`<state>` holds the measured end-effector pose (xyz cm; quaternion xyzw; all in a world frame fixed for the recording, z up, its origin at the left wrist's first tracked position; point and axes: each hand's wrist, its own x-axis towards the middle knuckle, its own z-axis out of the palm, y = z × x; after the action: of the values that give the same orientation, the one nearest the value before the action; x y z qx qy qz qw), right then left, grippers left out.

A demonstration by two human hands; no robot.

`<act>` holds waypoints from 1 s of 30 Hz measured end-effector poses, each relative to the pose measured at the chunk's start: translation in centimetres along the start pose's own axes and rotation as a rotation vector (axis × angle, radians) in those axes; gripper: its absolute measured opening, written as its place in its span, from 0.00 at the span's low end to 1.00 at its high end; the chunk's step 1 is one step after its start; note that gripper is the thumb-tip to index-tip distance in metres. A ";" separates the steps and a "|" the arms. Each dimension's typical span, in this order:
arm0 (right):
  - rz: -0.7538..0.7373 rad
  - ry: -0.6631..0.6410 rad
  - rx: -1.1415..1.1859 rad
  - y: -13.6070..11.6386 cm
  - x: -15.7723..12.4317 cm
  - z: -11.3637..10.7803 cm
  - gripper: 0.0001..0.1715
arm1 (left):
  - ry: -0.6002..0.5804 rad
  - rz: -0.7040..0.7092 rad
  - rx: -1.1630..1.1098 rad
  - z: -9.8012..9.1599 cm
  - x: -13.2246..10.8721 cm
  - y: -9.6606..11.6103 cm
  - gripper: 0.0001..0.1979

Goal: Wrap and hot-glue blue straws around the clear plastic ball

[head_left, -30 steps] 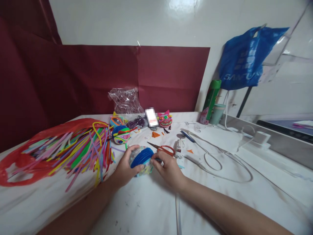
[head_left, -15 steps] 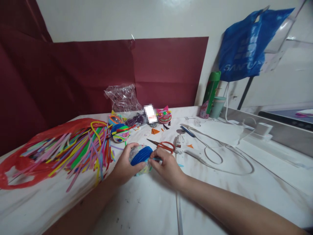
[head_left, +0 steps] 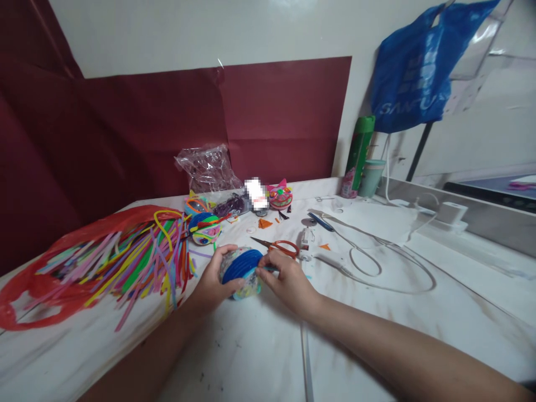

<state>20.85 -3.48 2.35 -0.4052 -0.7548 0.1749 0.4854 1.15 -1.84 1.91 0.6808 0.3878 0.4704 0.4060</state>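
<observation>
My left hand (head_left: 214,288) is closed around the left side of a see-through ball (head_left: 252,286), its thumb across the front. Rows of blue pipe cleaner (head_left: 240,268) lie side by side over the ball's upper front. At the ball's right edge, my right hand (head_left: 288,282) pinches a blue strand, seemingly the pipe cleaner's end; the fingers partly hide it. Just behind the right hand lie orange-handled scissors (head_left: 287,248), blades pointing left. A white glue gun (head_left: 309,245) rests to their right.
Many coloured pipe cleaners (head_left: 140,262) lie on a red plastic bag (head_left: 25,321) at left. Decorated balls (head_left: 205,229) and a crumpled clear bag (head_left: 209,170) stand behind. A cable (head_left: 393,290) loops across the right side, near a green spray can (head_left: 360,148) and a cup (head_left: 372,177).
The view has shifted slightly. The ball has turned a little in my left hand, whose thumb sits lower on the blue rows. My right hand keeps its pinch at the ball's right edge.
</observation>
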 end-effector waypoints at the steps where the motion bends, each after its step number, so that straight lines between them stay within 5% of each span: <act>1: -0.001 0.001 -0.001 0.0 0.0 0.0 0.05 | 0.001 -0.009 0.012 0.0 0.0 0.1 0.32; 8: -0.002 -0.019 0.047 -0.5 -0.3 0.5 0.05 | 0.108 -0.039 0.090 0.3 0.0 0.4 0.28; 23: 0.087 -0.022 0.092 -0.2 -0.3 0.7 0.06 | 0.008 -0.013 0.138 -0.1 -0.1 0.6 0.29; 30: 0.051 -0.008 0.076 -0.3 -0.4 0.8 0.06 | 0.104 -0.044 0.279 0.4 -0.3 1.8 0.27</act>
<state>20.09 -3.87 1.93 -0.4049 -0.7390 0.2173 0.4926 1.68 -2.86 3.40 0.6967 0.4846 0.4377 0.2969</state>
